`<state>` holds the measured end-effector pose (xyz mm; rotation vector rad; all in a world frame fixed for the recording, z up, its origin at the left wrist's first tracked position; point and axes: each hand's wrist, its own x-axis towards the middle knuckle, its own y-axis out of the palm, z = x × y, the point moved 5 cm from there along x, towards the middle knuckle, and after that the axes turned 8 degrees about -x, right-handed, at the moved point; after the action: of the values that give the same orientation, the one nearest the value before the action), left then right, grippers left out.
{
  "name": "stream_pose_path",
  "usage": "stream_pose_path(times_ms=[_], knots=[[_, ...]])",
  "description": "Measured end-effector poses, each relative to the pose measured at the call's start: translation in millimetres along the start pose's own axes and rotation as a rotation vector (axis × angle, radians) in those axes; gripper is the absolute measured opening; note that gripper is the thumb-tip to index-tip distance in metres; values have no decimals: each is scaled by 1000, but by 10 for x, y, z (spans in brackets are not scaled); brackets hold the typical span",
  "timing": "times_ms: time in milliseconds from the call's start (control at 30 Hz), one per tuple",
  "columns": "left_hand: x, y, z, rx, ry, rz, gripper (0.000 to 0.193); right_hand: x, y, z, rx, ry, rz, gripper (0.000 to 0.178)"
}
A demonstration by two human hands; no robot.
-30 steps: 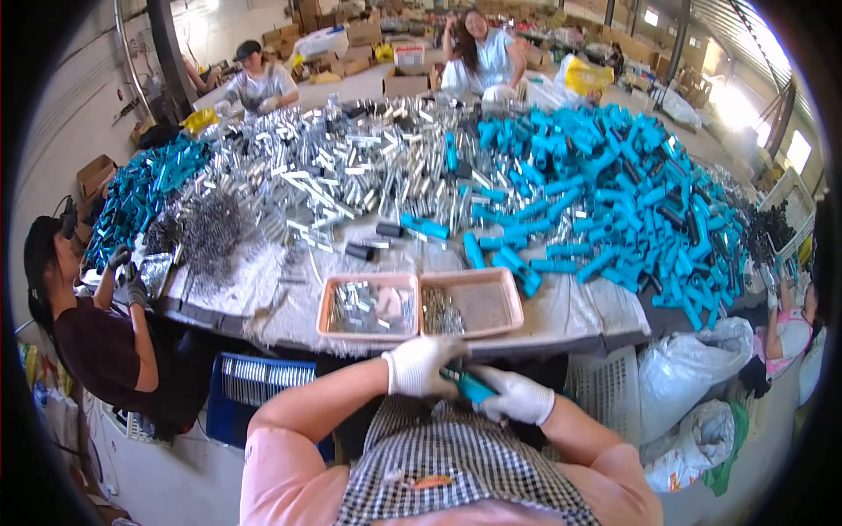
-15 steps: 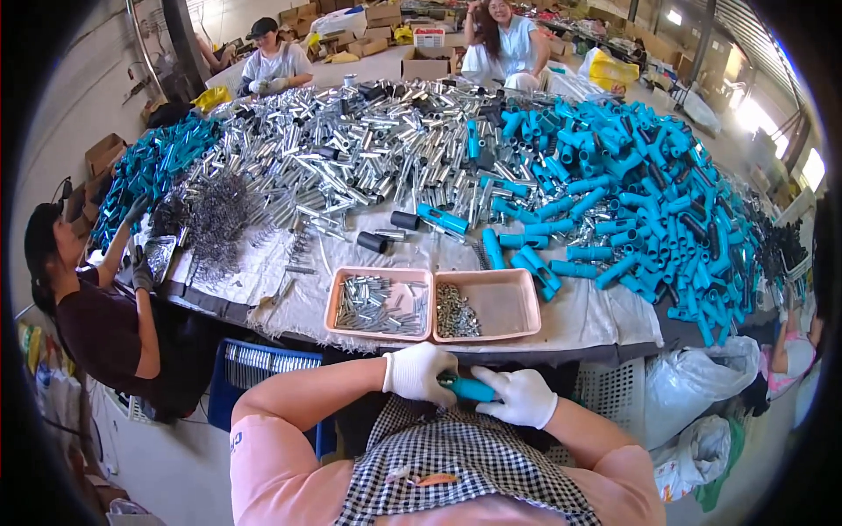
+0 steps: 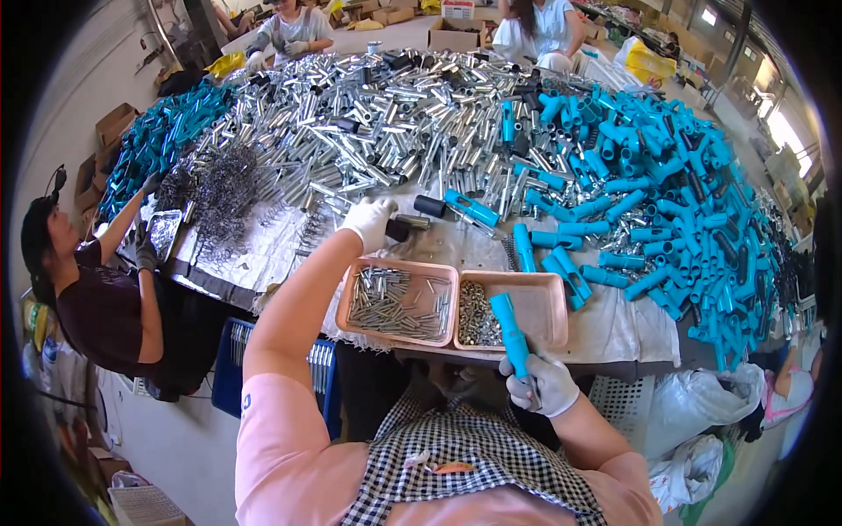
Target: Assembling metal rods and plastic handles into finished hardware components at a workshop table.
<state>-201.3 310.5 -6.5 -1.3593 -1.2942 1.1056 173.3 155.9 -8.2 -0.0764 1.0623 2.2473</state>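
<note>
My right hand (image 3: 542, 386), in a white glove, is closed around the lower end of a teal tubular part (image 3: 509, 333). The part tilts up and left, a metallic bit showing low in the grip. My left hand (image 3: 372, 221), also gloved, is stretched out over the table beside a black cylindrical sleeve (image 3: 396, 230) and loose metal tubes; its fingers are mostly hidden behind the back of the hand. Between me and the pile stand two joined pink trays: the left tray (image 3: 344, 316) holds thin metal pins, the right tray (image 3: 561, 307) small metal pieces.
Beyond the trays spreads a heap of metal tubes (image 3: 395, 123), with teal parts (image 3: 649, 210) heaped at right and dark springs (image 3: 224, 197) at left. A co-worker (image 3: 101, 289) works on the left; two more people sit across. A blue crate (image 3: 230, 373) stands below the table edge.
My left hand has left the teal part and reached forward over the table. My right hand has moved slightly right, now holding the part alone and tilted up. The view has shifted a little.
</note>
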Motion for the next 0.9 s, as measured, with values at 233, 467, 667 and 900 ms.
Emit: stream_pose_path(times_ms=[233,467,667,900], knots=[[-136,-65,-93,-1333,54,-229,53,-52,62,-69,111,-14,18,59],[-912,-367,-1214,-2376,340,120,55,-181,327,-180,149,1,144,68],[-1188,-441,-1542,-2461,308,88,65,-340,476,-214,128,-37,216,67],[-1343,-530,-1622,-1479,245,18,50,-533,479,-190,130,-128,204,63]])
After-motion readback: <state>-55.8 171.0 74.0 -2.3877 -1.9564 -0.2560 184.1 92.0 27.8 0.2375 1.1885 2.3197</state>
